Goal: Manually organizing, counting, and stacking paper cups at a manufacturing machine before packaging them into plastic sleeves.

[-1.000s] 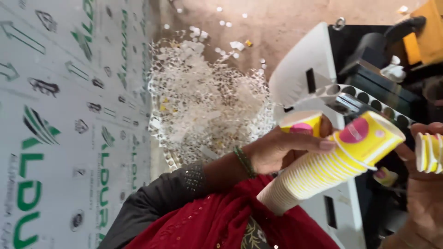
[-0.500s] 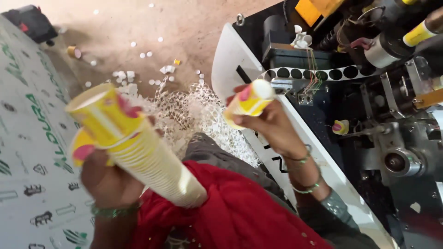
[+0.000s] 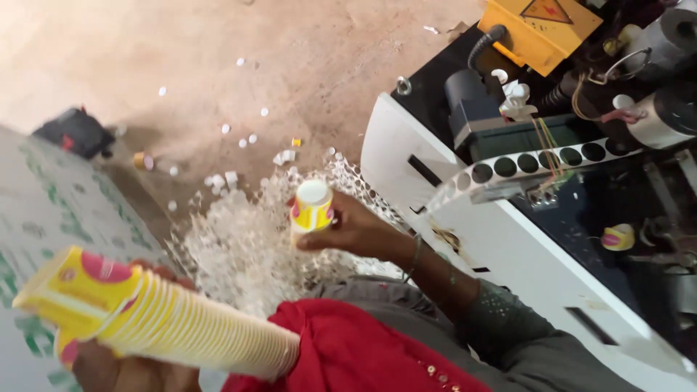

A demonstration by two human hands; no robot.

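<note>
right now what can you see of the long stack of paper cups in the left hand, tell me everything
The stack of paper cups is a long run of nested yellow cups with red-pink patches printed on the outermost one. It looks like thin coated paper, with the rims showing as tight pale ridges. It lies nearly level, the wide open mouth toward the lower left and the narrow end resting against the red cloth. The left hand grips it from below near the mouth end. Nothing else touches it.

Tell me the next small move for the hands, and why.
Probably bring the right hand with its short cup stack toward the long stack in the left hand and nest it: both stacks match, and they are held apart.
</note>
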